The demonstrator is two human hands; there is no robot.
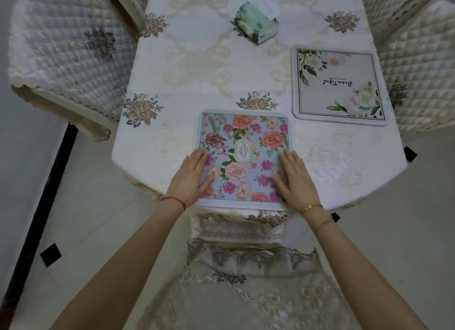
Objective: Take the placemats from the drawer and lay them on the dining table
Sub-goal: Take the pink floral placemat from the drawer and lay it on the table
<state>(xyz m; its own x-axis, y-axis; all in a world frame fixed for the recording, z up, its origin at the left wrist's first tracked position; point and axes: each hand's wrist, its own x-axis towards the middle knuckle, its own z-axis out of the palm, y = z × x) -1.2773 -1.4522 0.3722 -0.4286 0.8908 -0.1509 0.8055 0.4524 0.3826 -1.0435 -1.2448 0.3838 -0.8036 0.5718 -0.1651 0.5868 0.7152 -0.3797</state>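
Two mats lie on the tabletop: white mat at right, blue mat at the near edge under left hand and right hand, palms flat, grip apart; more mats may remain

Blue floral placemat flat at near table edge, cream placemat far right

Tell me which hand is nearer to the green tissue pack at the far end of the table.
Neither clearly. The left hand and right hand both lie flat on the blue floral placemat, far short of the tissue pack, which sits roughly midway between them.
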